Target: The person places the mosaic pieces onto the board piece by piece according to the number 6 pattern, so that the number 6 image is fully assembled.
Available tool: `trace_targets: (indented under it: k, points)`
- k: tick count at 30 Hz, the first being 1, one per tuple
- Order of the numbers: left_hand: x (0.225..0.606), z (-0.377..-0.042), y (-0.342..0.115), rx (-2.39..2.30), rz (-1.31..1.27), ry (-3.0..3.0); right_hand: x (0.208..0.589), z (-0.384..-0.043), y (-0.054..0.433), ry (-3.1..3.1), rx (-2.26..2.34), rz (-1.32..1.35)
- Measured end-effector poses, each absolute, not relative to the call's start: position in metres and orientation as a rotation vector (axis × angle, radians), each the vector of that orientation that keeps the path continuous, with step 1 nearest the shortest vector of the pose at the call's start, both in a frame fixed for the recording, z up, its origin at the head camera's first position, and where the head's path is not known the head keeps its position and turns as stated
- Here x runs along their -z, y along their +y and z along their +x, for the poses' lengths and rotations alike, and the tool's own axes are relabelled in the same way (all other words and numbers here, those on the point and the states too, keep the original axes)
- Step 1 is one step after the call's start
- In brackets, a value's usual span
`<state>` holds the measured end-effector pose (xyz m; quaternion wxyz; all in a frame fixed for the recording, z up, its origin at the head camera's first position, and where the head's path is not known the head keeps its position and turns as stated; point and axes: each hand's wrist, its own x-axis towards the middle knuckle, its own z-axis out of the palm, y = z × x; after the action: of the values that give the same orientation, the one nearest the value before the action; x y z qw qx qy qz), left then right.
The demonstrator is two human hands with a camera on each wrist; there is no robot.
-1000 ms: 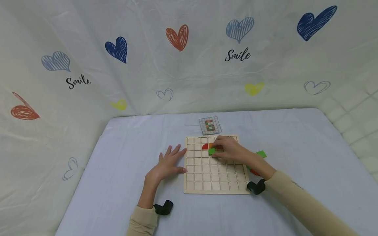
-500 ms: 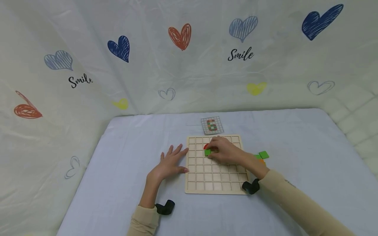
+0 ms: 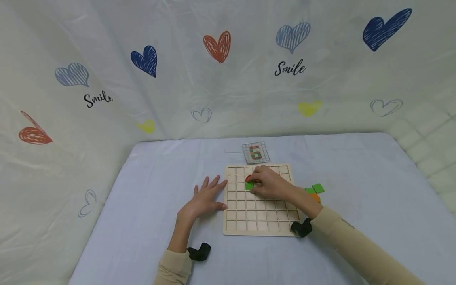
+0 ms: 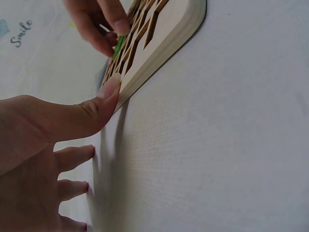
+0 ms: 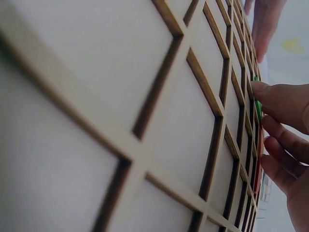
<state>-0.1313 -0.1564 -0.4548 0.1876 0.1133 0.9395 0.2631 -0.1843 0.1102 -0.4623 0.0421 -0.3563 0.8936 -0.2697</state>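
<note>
We see the green tile (image 3: 249,186) shifted left since a second ago. Nearest, the left hand (image 3: 202,200) spreads relaxed fingers, thumb touching the gridded board (image 3: 261,233), seemingly to steady it. The right hand (image 3: 271,183) pinches the tile below the red piece (image 3: 247,178), presumably aligning it. Beyond, we find the patterned card (image 3: 256,152) within easy sight.

One board (image 3: 261,215), one card (image 3: 256,152) and three green tiles (image 3: 249,186) (image 3: 318,188) (image 3: 309,190) show
</note>
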Motion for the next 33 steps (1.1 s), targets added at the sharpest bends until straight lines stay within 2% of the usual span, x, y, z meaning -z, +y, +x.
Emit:
trace_targets:
  k: [8, 18, 33]
  points:
    - [0.454, -0.131, -0.155, -0.729, 0.312, 2.648, 0.455, -0.178, 0.122, 2.778, 0.833, -1.073]
    - [0.453, -0.130, -0.153, -0.724, 0.317, 2.643, 0.447, -0.163, 0.159, 2.785, 0.759, -0.939]
    - [0.454, -0.129, -0.156, -0.735, 0.332, 2.648, 0.445, -0.137, 0.213, 2.873, 0.826, -0.964]
